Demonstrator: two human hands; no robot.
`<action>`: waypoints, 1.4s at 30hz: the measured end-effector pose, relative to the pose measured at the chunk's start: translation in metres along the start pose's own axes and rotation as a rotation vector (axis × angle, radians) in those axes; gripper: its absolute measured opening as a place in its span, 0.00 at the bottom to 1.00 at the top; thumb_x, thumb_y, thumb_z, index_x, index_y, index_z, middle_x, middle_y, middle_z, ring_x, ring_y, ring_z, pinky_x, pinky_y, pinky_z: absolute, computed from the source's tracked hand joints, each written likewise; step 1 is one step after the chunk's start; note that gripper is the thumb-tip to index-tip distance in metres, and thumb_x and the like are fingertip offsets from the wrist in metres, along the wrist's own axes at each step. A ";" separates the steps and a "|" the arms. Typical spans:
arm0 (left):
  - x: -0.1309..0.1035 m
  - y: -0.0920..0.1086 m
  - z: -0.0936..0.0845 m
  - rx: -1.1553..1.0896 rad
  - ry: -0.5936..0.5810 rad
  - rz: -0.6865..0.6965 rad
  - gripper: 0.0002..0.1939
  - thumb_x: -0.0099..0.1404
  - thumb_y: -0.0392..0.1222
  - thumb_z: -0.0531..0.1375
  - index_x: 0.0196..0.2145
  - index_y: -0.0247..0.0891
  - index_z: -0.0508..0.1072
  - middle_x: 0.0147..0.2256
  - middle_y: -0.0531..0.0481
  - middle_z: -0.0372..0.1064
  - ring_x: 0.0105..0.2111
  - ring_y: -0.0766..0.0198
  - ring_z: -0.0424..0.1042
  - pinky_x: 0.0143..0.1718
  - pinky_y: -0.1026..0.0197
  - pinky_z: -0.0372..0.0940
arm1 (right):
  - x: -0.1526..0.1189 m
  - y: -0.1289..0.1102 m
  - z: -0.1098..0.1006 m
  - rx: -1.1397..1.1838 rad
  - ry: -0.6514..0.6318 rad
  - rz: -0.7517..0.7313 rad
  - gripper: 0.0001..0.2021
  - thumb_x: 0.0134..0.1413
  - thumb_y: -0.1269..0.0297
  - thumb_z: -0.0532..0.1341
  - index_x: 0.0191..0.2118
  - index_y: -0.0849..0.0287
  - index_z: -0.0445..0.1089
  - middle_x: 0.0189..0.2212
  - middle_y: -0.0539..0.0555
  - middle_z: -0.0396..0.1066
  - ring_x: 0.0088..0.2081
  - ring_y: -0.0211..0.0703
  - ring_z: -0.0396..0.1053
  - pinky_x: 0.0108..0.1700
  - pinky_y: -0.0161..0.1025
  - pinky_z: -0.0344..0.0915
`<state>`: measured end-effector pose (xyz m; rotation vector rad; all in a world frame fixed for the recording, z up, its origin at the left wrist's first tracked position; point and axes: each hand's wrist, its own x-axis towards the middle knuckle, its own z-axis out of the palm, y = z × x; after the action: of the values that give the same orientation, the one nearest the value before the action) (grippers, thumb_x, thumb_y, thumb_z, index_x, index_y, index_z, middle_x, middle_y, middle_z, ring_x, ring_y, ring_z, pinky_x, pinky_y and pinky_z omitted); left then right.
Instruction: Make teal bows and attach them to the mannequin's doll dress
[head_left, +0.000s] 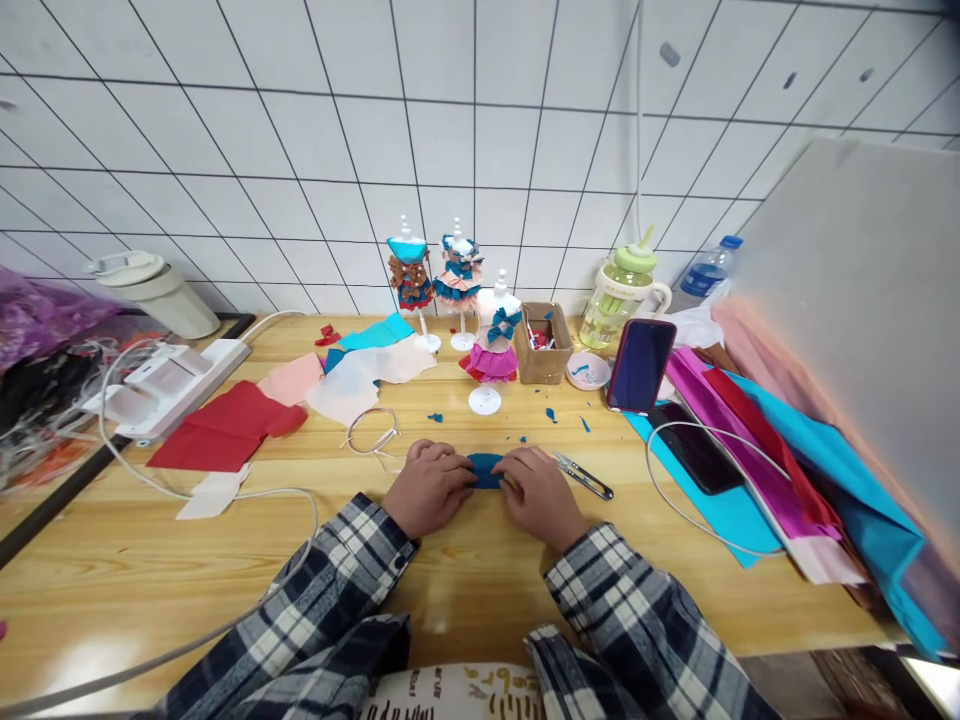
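A small dark blue piece of paper or cloth (486, 471) lies low over the table between my hands. My left hand (433, 486) has its curled fingers closed on the left end of the piece. At the opposite end, my right hand (541, 494) pinches it between thumb and fingers. Thread snips (584, 475) rest just right of my right hand. Beyond my hands stands a mini dress form (489, 345) with a blue bow and a pink skirt. Two more dress forms, one in a brown bow (409, 275) and one in blue and peach ruffles (459, 275), stand behind it.
Red sheets (225, 425), pale scraps (367, 375) and a wire loop (373, 430) lie to the left, near a power strip (184, 385). A small cardboard box (545, 350), a drink bottle (619, 300), an upright phone (641, 365) and coloured sheets (750, 440) are at right. A cable (247, 600) crosses the left front.
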<state>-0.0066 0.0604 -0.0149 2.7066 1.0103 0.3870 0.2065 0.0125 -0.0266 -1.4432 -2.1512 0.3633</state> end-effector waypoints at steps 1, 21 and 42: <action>0.000 0.002 0.000 0.003 0.007 -0.014 0.09 0.63 0.43 0.57 0.39 0.47 0.76 0.43 0.51 0.74 0.45 0.56 0.65 0.50 0.46 0.49 | -0.001 -0.003 0.001 -0.007 -0.020 -0.013 0.07 0.56 0.69 0.57 0.39 0.57 0.71 0.38 0.54 0.71 0.42 0.45 0.63 0.47 0.42 0.59; 0.002 0.016 0.010 0.040 -0.014 -0.045 0.10 0.66 0.40 0.54 0.38 0.44 0.77 0.35 0.49 0.74 0.39 0.59 0.66 0.43 0.51 0.53 | -0.001 -0.021 0.012 -0.185 -0.092 0.163 0.08 0.60 0.62 0.56 0.44 0.53 0.68 0.36 0.52 0.71 0.39 0.45 0.66 0.38 0.39 0.58; 0.003 0.018 0.006 0.122 -0.004 -0.021 0.10 0.66 0.38 0.55 0.37 0.43 0.77 0.30 0.49 0.73 0.36 0.61 0.67 0.43 0.54 0.55 | 0.000 -0.024 0.013 -0.251 -0.156 0.180 0.09 0.63 0.62 0.53 0.36 0.55 0.69 0.36 0.52 0.69 0.40 0.42 0.65 0.40 0.36 0.58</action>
<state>0.0088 0.0480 -0.0147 2.7999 1.0948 0.3266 0.1801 0.0038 -0.0255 -1.8102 -2.2595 0.2854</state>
